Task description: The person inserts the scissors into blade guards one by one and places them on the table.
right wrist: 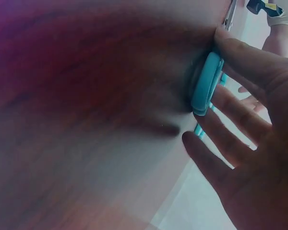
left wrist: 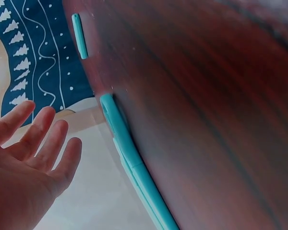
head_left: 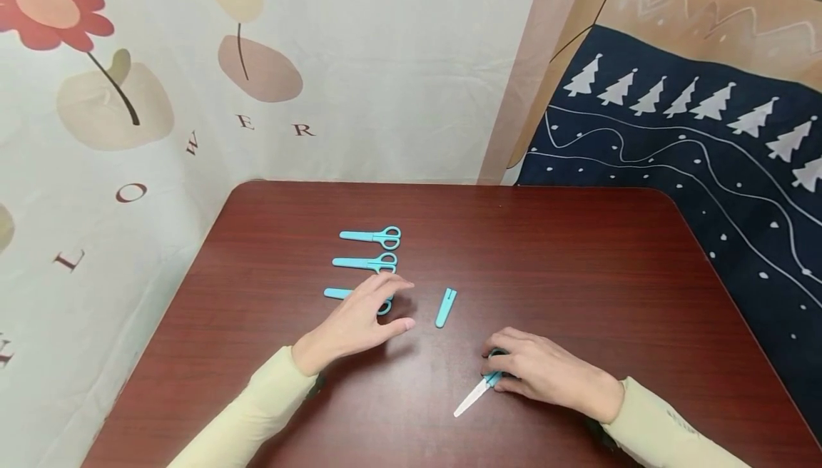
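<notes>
My right hand grips the turquoise handles of a pair of scissors low over the table, its pale blades bare and pointing to the lower left. In the right wrist view, the thumb and fingers lie on either side of the scissors' handle. My left hand hovers with spread, relaxed fingers, partly hiding a sheathed pair of scissors. The left wrist view shows those scissors beside that hand, apart from its fingers. Between both hands lies a loose turquoise blade cover.
Farther back, two more sheathed scissors, an upper pair and a lower pair, lie roughly parallel on the brown table. Patterned cloths hang behind the table's far edge, a pale one and a navy one.
</notes>
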A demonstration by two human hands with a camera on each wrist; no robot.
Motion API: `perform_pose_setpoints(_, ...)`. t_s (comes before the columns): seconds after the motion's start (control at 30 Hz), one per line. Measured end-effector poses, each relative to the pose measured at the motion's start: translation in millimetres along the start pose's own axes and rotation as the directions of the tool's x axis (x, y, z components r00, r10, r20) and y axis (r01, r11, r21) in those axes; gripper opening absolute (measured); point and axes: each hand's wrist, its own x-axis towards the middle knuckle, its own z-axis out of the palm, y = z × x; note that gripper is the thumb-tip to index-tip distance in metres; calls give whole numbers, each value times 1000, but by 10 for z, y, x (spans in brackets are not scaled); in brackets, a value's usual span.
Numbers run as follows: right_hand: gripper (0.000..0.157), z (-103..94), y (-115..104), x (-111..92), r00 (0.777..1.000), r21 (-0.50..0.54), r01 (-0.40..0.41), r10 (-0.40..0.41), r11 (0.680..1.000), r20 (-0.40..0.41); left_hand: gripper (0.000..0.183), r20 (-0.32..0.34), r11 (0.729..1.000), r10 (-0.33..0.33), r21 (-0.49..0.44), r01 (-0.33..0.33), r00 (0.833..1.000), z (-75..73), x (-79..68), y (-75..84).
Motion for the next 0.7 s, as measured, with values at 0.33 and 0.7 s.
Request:
perform_pose_setpoints(0.33, 19, -81, 131, -85, 995, 44, -98, 98, 994, 1, 58, 40, 999, 22, -48, -20, 999, 95, 85, 73)
perform_pose_setpoints(0.7, 25, -249, 358, -255, 965, 37, -230, 233, 972, -120, 68, 97, 986, -65, -149, 79, 993, 261, 274, 198)
